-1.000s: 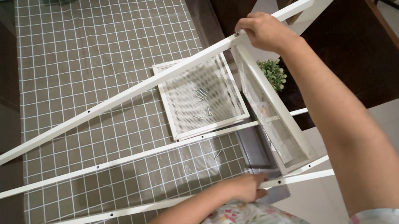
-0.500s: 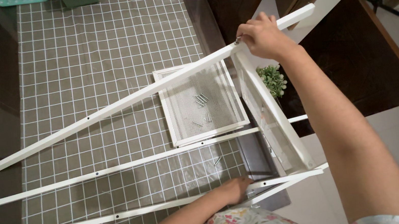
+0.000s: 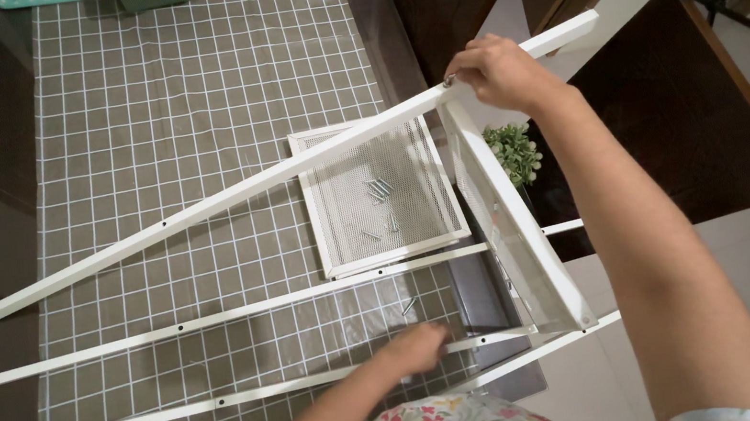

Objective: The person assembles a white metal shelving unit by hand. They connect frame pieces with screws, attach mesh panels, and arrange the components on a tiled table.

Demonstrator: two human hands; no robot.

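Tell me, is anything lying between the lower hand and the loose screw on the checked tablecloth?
Nothing visible does. The left hand rests on a white rail, and the loose screw lies just beyond its fingers on bare checked tablecloth. Only open cloth separates them.

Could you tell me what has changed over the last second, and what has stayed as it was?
The left hand has slid left along the lower white rail, away from the corner of the upright mesh panel. The right hand keeps its grip on the raised white rail where that panel meets it. The flat mesh tray with loose screws and the small plant have not moved.
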